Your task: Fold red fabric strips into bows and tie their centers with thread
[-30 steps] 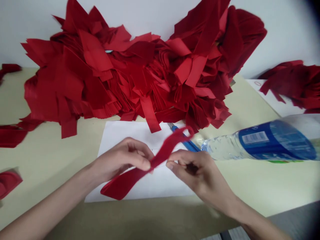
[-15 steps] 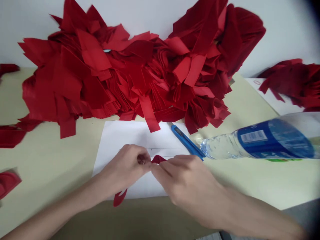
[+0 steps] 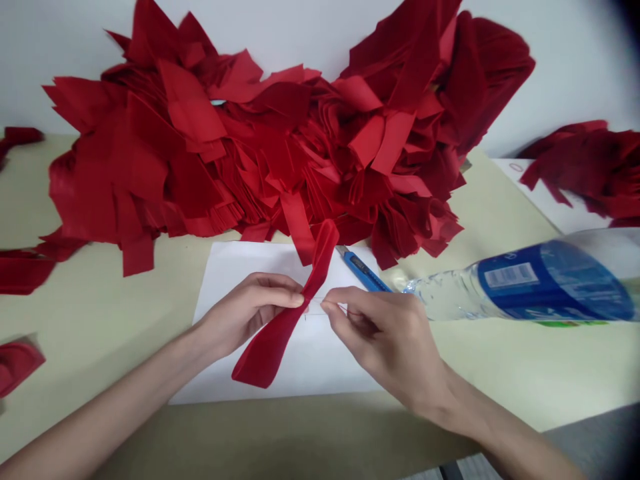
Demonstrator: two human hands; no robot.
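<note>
The counter (image 3: 505, 380) carries a large heap of red strips (image 3: 260, 153) across the upper frame. Below it, at centre, lies a white sheet (image 3: 310, 383); a bottle (image 3: 520, 280) lies sideways at right, near the right hand (image 3: 395, 343). That hand has thumb and forefinger together; whether they grip anything, I cannot tell. The left hand (image 3: 245, 313) pinches a looped red strip (image 3: 265, 353) at its middle, above the sheet. A blue cutter (image 3: 361, 268) lies behind the right hand.
</note>
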